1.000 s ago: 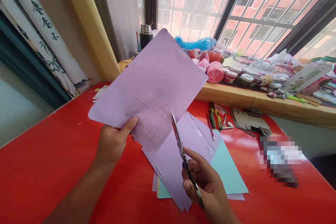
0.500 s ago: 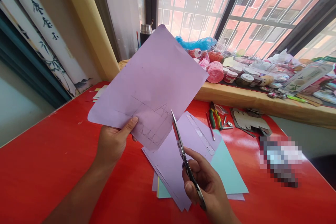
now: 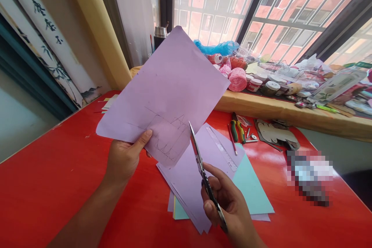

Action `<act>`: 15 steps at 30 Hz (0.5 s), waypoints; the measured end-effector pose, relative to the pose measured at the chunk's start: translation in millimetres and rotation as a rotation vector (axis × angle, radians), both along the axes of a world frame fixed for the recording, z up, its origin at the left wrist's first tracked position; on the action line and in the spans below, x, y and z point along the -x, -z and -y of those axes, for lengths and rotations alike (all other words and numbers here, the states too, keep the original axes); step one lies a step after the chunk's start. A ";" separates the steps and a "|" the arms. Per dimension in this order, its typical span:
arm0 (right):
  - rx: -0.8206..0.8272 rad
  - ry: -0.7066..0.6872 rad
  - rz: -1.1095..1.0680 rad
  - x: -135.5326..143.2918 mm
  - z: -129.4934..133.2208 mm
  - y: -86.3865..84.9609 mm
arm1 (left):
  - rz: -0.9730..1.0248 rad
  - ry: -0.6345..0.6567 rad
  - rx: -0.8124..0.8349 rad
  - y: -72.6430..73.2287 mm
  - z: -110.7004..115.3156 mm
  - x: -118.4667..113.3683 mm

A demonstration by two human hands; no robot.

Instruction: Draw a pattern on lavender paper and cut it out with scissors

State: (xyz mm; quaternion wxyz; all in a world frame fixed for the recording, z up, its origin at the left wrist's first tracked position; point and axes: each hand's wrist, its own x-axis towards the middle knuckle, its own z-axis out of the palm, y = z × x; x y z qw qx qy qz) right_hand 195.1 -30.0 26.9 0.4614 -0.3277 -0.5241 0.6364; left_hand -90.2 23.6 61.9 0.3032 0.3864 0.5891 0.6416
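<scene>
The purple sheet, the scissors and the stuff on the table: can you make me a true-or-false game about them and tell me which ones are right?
1. The left hand holds a purple sheet. True.
2. The purple sheet is blank on the side we see. False: it has lines drawn on it.
3. The right hand holds scissors. True.
4. The scissors are lying flat on the table. False: they are up in the right hand.
5. A clear ruler lies on purple paper, with a red pencil near it. True.
6. In the picture, the red pencil is left of the ruler. False: it is to the right.
</scene>
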 end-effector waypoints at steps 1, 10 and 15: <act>-0.008 0.002 -0.004 0.0 -0.3 -0.3 | 0.005 0.005 0.002 0.5 0.0 0.2; -0.005 0.003 -0.001 -0.4 0.6 1.5 | -0.012 0.022 -0.010 -0.2 -0.3 -0.2; 0.003 0.000 0.006 0.1 0.4 -2.0 | -0.017 0.027 -0.018 0.7 -0.9 0.1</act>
